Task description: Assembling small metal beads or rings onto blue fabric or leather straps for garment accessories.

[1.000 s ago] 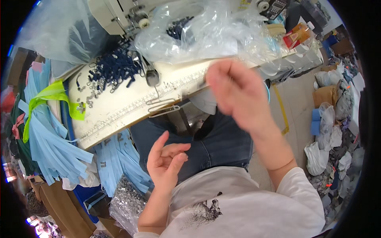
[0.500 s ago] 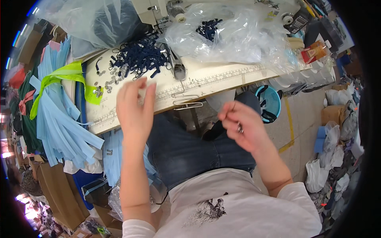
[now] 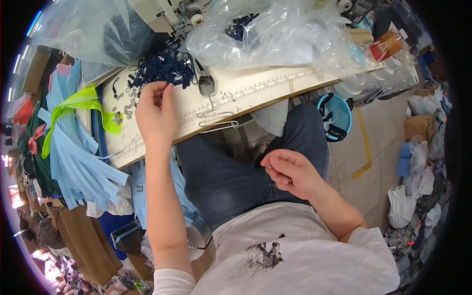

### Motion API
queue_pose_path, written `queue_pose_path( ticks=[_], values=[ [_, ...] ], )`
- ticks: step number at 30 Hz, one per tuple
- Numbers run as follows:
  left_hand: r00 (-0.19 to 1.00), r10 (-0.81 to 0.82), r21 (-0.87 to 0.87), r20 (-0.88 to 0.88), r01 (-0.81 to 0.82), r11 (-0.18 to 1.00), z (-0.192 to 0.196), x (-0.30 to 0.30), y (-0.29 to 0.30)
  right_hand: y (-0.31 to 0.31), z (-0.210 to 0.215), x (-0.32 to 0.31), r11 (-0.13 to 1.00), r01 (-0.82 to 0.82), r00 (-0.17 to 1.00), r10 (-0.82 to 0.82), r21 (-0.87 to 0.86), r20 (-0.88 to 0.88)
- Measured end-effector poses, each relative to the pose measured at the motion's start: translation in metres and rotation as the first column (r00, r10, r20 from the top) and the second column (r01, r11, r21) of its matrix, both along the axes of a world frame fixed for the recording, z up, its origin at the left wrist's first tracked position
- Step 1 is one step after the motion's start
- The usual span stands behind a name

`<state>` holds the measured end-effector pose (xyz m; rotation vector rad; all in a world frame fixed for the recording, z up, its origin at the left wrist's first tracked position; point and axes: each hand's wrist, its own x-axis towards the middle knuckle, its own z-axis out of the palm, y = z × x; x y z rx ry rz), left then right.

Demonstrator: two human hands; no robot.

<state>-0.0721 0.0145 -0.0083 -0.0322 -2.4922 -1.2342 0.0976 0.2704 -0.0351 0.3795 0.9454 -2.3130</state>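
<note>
My left hand (image 3: 156,114) is over the tabletop at the near edge of a heap of dark blue corded zipper pulls (image 3: 164,69). Its fingers are curled in toward the thumb; what lies between the tips, if anything, is hidden. Above my lap, my right hand (image 3: 294,172) is closed, with thumb and forefinger pinching a small shiny metal piece (image 3: 269,166). Another glint shows among its curled fingers. Small silvery metal pieces (image 3: 129,104) lie scattered beside the heap, and a few more rest on yellow-green cloth (image 3: 114,120).
A metal scoop-shaped fitting (image 3: 207,86) and wire guide (image 3: 219,122) sit along the table (image 3: 255,93) with its printed ruler. Behind are a sewing machine (image 3: 160,14) and clear plastic bags (image 3: 280,39). Light blue strips (image 3: 73,147) hang left; a blue basket (image 3: 339,118) stands right.
My left hand has curled its fingers near the blue heap. My right hand has moved down and slightly left, turning, over my lap. The whole view has shifted a little.
</note>
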Motion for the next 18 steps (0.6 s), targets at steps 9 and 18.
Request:
queue_pose_path(
  ticks=[9,18],
  values=[
    [0.985,-0.172,0.705,0.026,0.104,0.702,0.015,0.052,-0.018,0.003,-0.013,0.001,0.994,-0.005,0.999,0.000,-0.113,-0.043],
    [0.847,-0.495,0.789,0.191,0.168,0.591,0.004,0.162,0.039,-0.002,-0.015,0.000,0.989,-0.008,0.989,-0.015,-0.150,-0.149]
  ],
)
